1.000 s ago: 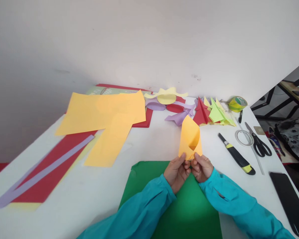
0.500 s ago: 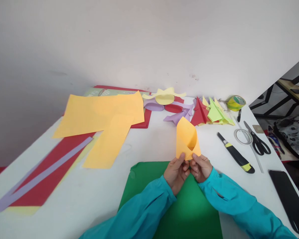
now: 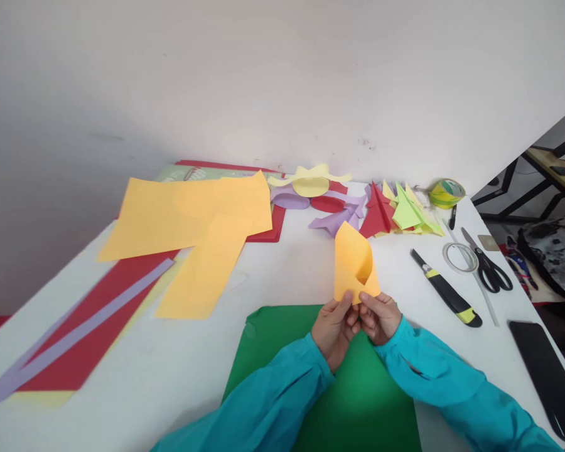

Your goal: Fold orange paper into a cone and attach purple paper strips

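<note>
Two hands: our left hand (image 3: 330, 333) and right hand (image 3: 380, 319) sit side by side over the green sheet's far edge (image 3: 362, 402), each pinched on the folded orange paper (image 3: 347, 270).
Orange paper: it stands up from both grips, beyond the green sheet, its long axis pointing away from us; we hold its near end, neither hand clearly closer.
Opening: we see a hollow toward the paper's right side, its depth unclear.
Hidden: we cannot make out the fingers behind the paper; teal sleeves (image 3: 282, 383) cover parts of the green sheet, whose near end is cut off.
</note>
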Action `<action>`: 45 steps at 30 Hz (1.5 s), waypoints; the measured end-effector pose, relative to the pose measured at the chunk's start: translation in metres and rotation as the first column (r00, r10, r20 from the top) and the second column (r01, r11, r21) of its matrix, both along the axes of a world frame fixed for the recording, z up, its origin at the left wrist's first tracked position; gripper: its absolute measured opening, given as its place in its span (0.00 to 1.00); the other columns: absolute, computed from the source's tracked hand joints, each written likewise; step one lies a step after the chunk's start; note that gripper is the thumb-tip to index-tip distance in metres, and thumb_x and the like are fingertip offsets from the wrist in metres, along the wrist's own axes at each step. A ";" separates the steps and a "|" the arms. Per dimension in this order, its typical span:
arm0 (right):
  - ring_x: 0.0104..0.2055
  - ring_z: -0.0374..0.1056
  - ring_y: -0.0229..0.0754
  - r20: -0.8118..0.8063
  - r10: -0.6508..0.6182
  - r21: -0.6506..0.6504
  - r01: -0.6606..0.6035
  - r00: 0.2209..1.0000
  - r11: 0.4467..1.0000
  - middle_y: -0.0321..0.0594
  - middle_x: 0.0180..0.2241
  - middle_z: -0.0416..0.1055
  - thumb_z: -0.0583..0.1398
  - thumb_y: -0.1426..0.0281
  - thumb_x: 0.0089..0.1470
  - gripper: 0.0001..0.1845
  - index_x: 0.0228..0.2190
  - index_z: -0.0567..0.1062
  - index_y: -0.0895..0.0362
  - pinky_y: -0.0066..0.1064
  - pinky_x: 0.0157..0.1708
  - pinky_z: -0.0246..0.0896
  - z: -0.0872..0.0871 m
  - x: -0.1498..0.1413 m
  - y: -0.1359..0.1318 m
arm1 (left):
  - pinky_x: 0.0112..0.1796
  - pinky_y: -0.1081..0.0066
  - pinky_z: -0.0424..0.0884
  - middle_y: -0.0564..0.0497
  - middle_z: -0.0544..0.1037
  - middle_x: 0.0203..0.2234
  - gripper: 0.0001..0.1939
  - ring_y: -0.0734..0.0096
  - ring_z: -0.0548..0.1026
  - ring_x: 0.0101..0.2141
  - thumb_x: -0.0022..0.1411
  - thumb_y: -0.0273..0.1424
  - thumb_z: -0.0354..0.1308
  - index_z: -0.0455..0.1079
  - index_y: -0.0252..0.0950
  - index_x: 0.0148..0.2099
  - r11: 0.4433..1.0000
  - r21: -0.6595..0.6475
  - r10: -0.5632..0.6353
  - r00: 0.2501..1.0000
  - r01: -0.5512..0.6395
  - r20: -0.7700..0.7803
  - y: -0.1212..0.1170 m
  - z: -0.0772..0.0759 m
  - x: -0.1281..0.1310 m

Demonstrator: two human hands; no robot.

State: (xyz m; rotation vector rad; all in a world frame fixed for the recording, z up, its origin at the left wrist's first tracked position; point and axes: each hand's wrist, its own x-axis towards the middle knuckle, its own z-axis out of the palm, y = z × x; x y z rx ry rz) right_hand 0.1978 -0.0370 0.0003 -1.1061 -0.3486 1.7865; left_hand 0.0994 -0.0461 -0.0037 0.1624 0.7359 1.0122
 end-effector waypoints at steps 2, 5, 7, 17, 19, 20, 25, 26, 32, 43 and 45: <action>0.06 0.56 0.31 0.008 0.004 0.010 -0.004 1.000 1.000 0.31 0.04 0.59 0.70 0.61 0.28 0.19 0.10 0.70 0.62 0.18 0.02 0.43 -0.002 0.001 -0.001 | 0.18 0.79 0.58 0.57 0.64 0.12 0.18 0.82 0.63 0.16 0.46 0.41 0.64 0.67 0.30 0.22 1.000 0.006 0.005 1.000 -0.005 -0.020 -0.001 0.001 0.001; 0.08 0.61 0.35 0.003 0.025 0.051 -0.025 1.000 0.998 0.31 0.04 0.58 0.68 0.60 0.33 0.20 0.11 0.69 0.61 0.19 0.03 0.45 -0.007 0.003 -0.002 | 0.19 0.77 0.59 0.56 0.65 0.12 0.17 0.80 0.65 0.16 0.46 0.40 0.64 0.67 0.30 0.21 0.999 0.046 -0.008 0.999 0.010 -0.053 -0.003 0.002 0.002; 0.08 0.61 0.36 0.001 0.031 0.081 -0.031 1.000 0.996 0.30 0.04 0.58 0.67 0.60 0.35 0.20 0.11 0.68 0.61 0.20 0.03 0.47 -0.010 0.003 -0.002 | 0.19 0.76 0.60 0.54 0.68 0.12 0.15 0.78 0.67 0.17 0.44 0.37 0.66 0.68 0.30 0.21 0.995 0.097 -0.015 0.996 0.024 -0.092 -0.003 0.003 0.003; 0.07 0.53 0.30 -0.015 0.009 0.144 -0.007 1.000 0.990 0.30 0.05 0.58 0.67 0.61 0.37 0.20 0.10 0.68 0.60 0.22 0.07 0.49 -0.018 0.003 -0.004 | 0.19 0.76 0.62 0.55 0.68 0.12 0.13 0.79 0.67 0.16 0.41 0.32 0.68 0.67 0.31 0.18 0.995 0.091 0.060 0.987 -0.047 -0.151 -0.003 0.004 0.002; 0.07 0.53 0.30 -0.020 0.012 0.133 -0.009 1.000 0.991 0.31 0.05 0.59 0.68 0.61 0.35 0.20 0.10 0.68 0.60 0.22 0.07 0.48 -0.016 0.003 -0.003 | 0.19 0.76 0.63 0.55 0.69 0.12 0.12 0.79 0.66 0.16 0.41 0.32 0.68 0.68 0.32 0.19 0.994 0.090 0.066 0.987 -0.053 -0.150 -0.002 0.005 0.001; 0.08 0.54 0.30 -0.031 0.023 0.130 -0.019 0.999 0.991 0.32 0.06 0.60 0.68 0.60 0.34 0.20 0.10 0.69 0.61 0.21 0.07 0.47 -0.015 0.003 -0.002 | 0.19 0.76 0.63 0.56 0.68 0.12 0.12 0.79 0.66 0.16 0.41 0.32 0.68 0.68 0.32 0.19 0.994 0.086 0.076 0.985 -0.063 -0.154 -0.002 0.005 0.000; 0.08 0.51 0.30 -0.065 0.077 0.099 -0.070 0.995 0.993 0.34 0.09 0.63 0.62 0.49 0.38 0.25 0.14 0.73 0.61 0.23 0.06 0.44 -0.010 0.007 0.000 | 0.17 0.78 0.60 0.58 0.67 0.11 0.10 0.82 0.63 0.15 0.37 0.30 0.69 0.71 0.32 0.21 0.980 0.124 0.179 0.960 -0.155 -0.215 0.006 0.010 -0.011; 0.08 0.50 0.30 -0.011 0.066 0.113 -0.065 0.998 0.991 0.35 0.09 0.64 0.59 0.47 0.40 0.27 0.14 0.73 0.60 0.24 0.07 0.43 -0.009 0.009 -0.001 | 0.17 0.78 0.61 0.57 0.67 0.11 0.10 0.82 0.63 0.15 0.37 0.30 0.69 0.71 0.33 0.21 0.973 0.157 0.203 0.949 -0.168 -0.240 0.009 0.011 -0.015; 0.23 0.62 0.38 0.641 -0.385 0.617 -0.148 0.665 0.772 0.38 0.18 0.68 0.60 0.64 0.49 0.13 0.19 0.76 0.56 0.31 0.25 0.56 0.013 0.022 -0.013 | 0.28 0.74 0.68 0.50 0.77 0.24 0.04 0.72 0.72 0.26 0.40 0.28 0.67 0.76 0.34 0.24 0.884 0.459 0.297 0.864 -0.088 -0.406 0.019 0.022 -0.034; 0.32 0.65 0.42 0.681 -0.139 0.506 -0.325 0.719 0.799 0.39 0.27 0.71 0.64 0.68 0.44 0.02 0.24 0.78 0.54 0.34 0.35 0.59 0.039 0.024 -0.004 | 0.40 0.64 0.69 0.43 0.79 0.29 0.04 0.60 0.75 0.35 0.42 0.28 0.67 0.78 0.35 0.26 0.841 0.516 0.094 0.897 0.161 -0.433 0.012 0.026 -0.031; 0.31 0.66 0.41 0.615 -0.085 0.467 -0.275 0.784 0.841 0.38 0.26 0.72 0.64 0.68 0.43 0.03 0.22 0.78 0.55 0.33 0.33 0.60 0.036 0.023 -0.005 | 0.37 0.66 0.69 0.45 0.79 0.28 0.04 0.62 0.74 0.32 0.42 0.28 0.67 0.78 0.35 0.25 0.849 0.501 0.095 0.886 0.166 -0.455 0.012 0.024 -0.030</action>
